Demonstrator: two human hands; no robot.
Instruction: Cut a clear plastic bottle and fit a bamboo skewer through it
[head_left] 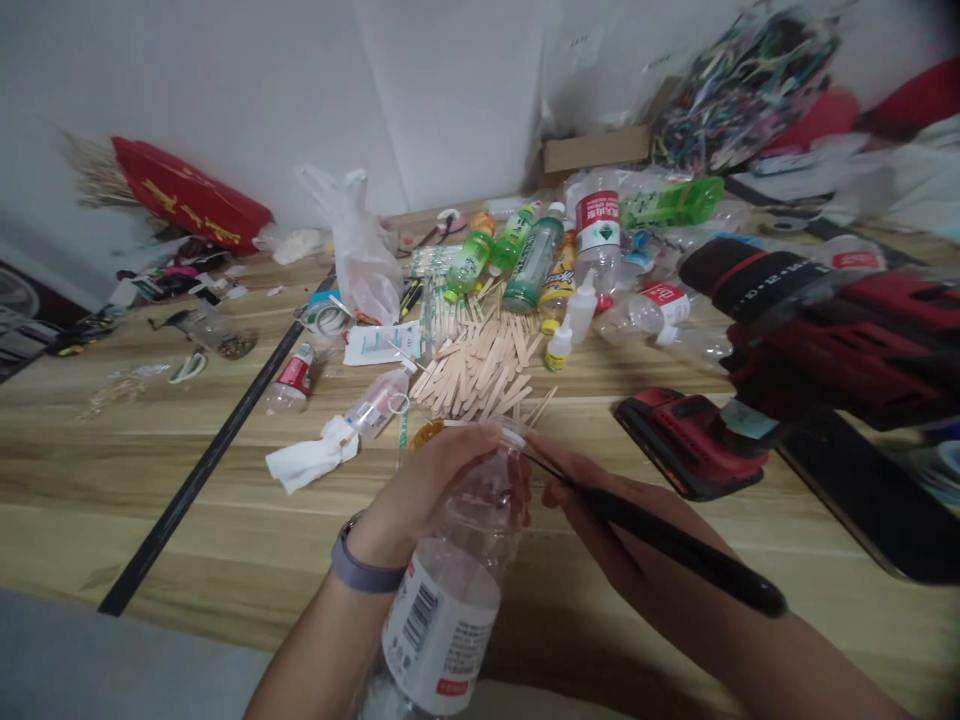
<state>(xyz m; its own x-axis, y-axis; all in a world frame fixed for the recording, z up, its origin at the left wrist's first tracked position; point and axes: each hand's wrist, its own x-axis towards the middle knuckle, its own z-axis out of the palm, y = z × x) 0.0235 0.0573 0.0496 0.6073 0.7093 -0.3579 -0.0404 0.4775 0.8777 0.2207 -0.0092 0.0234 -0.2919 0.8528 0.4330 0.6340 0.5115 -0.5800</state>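
Observation:
A clear plastic bottle [442, 620] with a white label slants up from the bottom edge, its neck pointing away from me. My left hand [442, 470] is wrapped round the bottle's upper part, near the neck. A black-handled tool [682, 550] with a thin dark shaft is pinched in my right hand [592, 490]. The shaft's tip is at the white ring [511, 436] on the bottle's neck. Some of my left fingers are hidden behind the bottle.
Wooden sticks [480, 370] lie in a pile beyond my hands. A red and black power drill [810, 330] stands on the right beside a phone [870, 500]. Several bottles [536, 260] are behind the sticks. A crumpled tissue [311, 455] and a small bottle [291, 380] lie to the left.

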